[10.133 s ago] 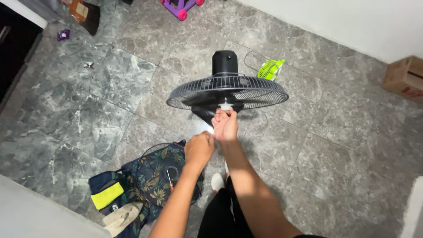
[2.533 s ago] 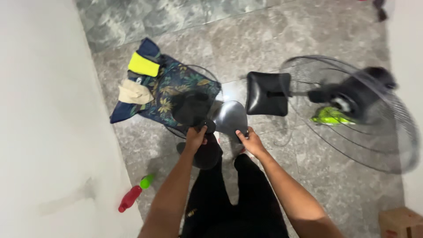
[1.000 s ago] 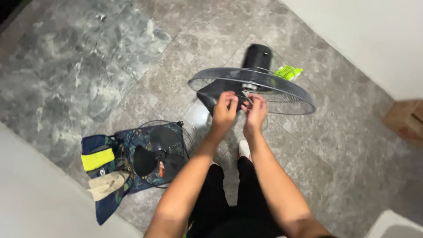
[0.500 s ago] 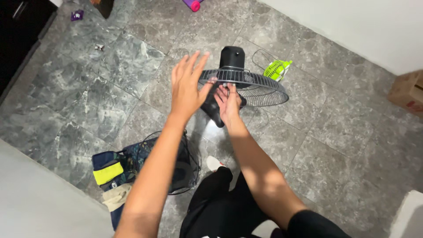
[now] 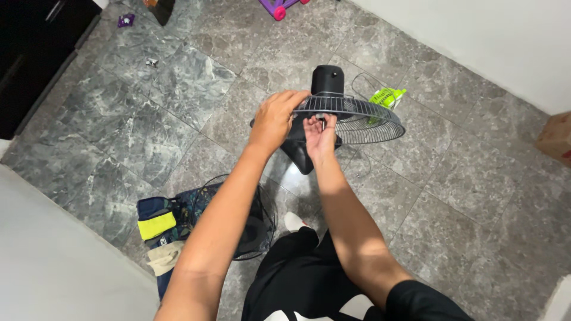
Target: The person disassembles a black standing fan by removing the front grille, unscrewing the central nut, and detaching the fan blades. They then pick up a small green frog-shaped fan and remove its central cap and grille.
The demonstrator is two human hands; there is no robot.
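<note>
Legs: black trousers fill the bottom centre of the frame, with a white shoe just above them on the floor.
Cloth pile: at the lower left, a dark flowered bag lies on the floor with a yellow cloth and a beige cloth on it.
Loose grille: a round wire fan grille rests partly on the flowered bag, mostly hidden behind the left forearm.
Left hand: the left hand is clenched over the near left rim of the fan's wire guard, fingers curled across the top of the wires.
Right hand: the right hand reaches into the middle of the guard, its fingertips pinched on a small pale part at the hub; the part itself is too small to tell.
Fan: the fan stands in the upper centre of the frame, its wire guard lying near flat and facing up, the black motor housing behind it and a black base below it.
Green thing: a bright green object lies on the floor just behind the guard, at its far right.
Floor: grey marbled tiles spread across the frame.
Far edge: a purple toy with pink wheels sits at the top edge, a cardboard box at the right edge, a white wall in the upper right.
</note>
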